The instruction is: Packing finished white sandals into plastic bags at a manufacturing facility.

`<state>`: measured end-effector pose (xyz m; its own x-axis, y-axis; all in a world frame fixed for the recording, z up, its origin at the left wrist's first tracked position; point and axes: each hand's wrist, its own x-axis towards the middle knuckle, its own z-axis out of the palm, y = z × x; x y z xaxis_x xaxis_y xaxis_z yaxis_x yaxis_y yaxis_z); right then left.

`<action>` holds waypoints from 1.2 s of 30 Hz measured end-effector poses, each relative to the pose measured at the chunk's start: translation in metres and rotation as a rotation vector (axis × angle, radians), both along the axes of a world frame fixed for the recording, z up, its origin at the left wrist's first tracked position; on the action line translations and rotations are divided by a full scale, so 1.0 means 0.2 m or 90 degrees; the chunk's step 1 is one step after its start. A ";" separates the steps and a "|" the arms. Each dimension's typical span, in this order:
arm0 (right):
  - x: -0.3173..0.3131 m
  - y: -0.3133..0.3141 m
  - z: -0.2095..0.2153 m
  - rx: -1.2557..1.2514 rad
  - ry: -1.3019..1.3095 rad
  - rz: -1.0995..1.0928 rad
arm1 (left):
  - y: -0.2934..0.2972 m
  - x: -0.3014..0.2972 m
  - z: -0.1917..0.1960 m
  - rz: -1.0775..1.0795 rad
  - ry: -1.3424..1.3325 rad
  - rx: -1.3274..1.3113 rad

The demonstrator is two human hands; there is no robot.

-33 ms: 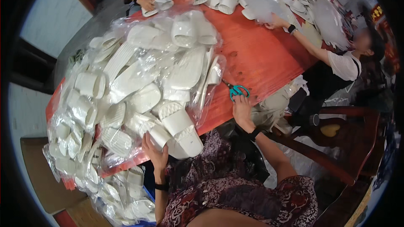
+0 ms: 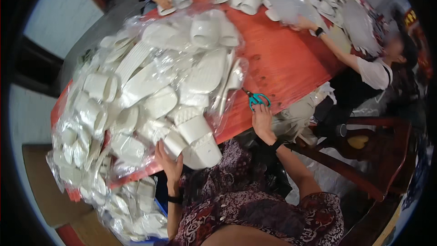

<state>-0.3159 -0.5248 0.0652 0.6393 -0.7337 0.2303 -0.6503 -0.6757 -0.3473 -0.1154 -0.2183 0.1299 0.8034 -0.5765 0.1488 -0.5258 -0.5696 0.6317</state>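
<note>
My left hand (image 2: 169, 163) is at the near edge of the red table, thumb apart from the stretched fingers. It lies against the toe end of a pair of white slippers (image 2: 195, 130), which overhang the edge a little. To the right, my right hand (image 2: 262, 123) has its fingers on the teal handles of a pair of scissors (image 2: 258, 100). The scissors lie on the table with their dark blades pointing away to the left. A big heap of white slippers in clear plastic bags (image 2: 150, 79) spreads over the table's left side.
More bagged slippers (image 2: 132, 209) are piled below the table's near left edge. Across the red table (image 2: 277, 59), a co-worker's hand (image 2: 165, 2) touches white slippers. At the right, another person's hand (image 2: 305, 23) is at clear plastic bags (image 2: 282, 0). A wooden chair (image 2: 378, 164) stands at my right.
</note>
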 end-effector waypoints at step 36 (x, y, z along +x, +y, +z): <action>0.39 0.65 0.67 0.278 -0.615 0.189 | -0.13 -0.31 0.46 -0.166 0.253 -0.477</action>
